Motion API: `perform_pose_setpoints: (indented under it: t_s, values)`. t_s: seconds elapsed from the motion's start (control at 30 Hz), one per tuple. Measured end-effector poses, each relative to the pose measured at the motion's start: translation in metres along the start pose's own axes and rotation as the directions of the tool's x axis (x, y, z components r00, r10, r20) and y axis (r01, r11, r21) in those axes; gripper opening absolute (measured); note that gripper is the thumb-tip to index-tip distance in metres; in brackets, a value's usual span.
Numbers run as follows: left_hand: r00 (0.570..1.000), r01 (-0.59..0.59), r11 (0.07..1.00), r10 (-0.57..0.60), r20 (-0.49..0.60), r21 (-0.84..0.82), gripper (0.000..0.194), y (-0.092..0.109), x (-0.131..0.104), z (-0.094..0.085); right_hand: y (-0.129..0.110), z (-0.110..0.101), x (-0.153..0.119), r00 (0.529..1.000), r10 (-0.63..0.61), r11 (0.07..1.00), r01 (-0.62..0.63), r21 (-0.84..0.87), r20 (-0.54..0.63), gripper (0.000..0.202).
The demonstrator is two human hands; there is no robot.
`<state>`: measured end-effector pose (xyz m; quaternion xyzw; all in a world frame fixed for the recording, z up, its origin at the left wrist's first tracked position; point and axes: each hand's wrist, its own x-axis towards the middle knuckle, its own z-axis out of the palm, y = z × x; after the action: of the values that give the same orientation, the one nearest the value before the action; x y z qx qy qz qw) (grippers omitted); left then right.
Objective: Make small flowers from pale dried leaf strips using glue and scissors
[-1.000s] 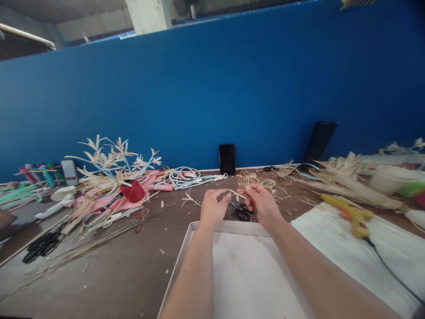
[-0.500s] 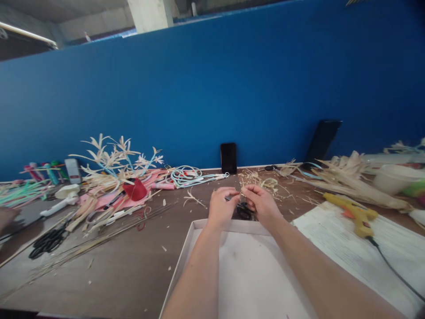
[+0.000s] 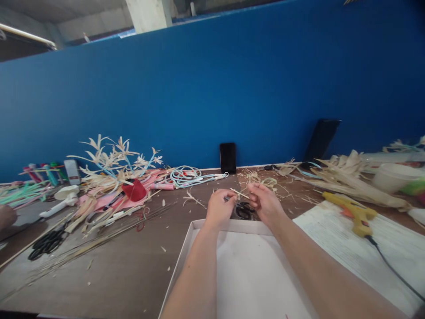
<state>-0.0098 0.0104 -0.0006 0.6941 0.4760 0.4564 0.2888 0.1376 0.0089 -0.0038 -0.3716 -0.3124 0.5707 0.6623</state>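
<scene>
A short, thin pale strip [image 3: 240,193], which looks like dried plant fibre, spans the gap between my hands above the far edge of a shallow white box [image 3: 245,227]. My right hand [image 3: 266,204] pinches its right end. The fingers of my left hand [image 3: 219,208] are curled together at the strip's left end; whether they grip it or something else is hidden. Just beneath and between the hands lie black-handled scissors [image 3: 245,212] on the table.
A yellow glue gun [image 3: 360,215] rests on printed paper [image 3: 322,243] at right, beside dried husks [image 3: 352,179]. A phone [image 3: 228,158] leans on the blue partition. Pale husk flowers [image 3: 106,159], a red object [image 3: 134,189] and black scissors [image 3: 48,243] lie left. Another person's hand [image 3: 7,217] shows far left.
My hands have moved slightly apart, the right one to the right, exposing the pale strip and more of the scissors below. The other person's hand at far left has shifted a little.
</scene>
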Motion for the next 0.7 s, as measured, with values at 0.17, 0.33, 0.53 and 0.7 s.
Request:
perform_pose_setpoints:
  t_s: [0.17, 0.33, 0.53, 0.7]
  values:
    - [0.987, 0.155, 0.978, -0.147, 0.066, -0.137, 0.027, 0.007, -0.001, -0.001, 0.001, 0.001, -0.001, 1.0, 0.012, 0.999, -0.011, -0.035, 0.006, 0.027]
    - [0.985, 0.144, 0.969, -0.122, 0.118, -0.202, 0.023, 0.011, -0.002, 0.007, 0.004, 0.002, -0.002, 0.997, 0.028, 0.998, -0.024, -0.062, 0.07, 0.027]
    - [0.982, 0.154, 0.975, -0.134, 0.13, -0.16, 0.02, 0.009, -0.003, 0.007, 0.004, 0.002, -0.002, 0.996, 0.04, 0.997, -0.035, -0.071, 0.076, 0.028]
    - [0.973, 0.174, 0.979, -0.154, 0.17, -0.11, 0.02, 0.01, -0.004, 0.004, 0.004, 0.0, 0.0, 0.997, 0.03, 0.999, -0.028, -0.032, 0.074, 0.03]
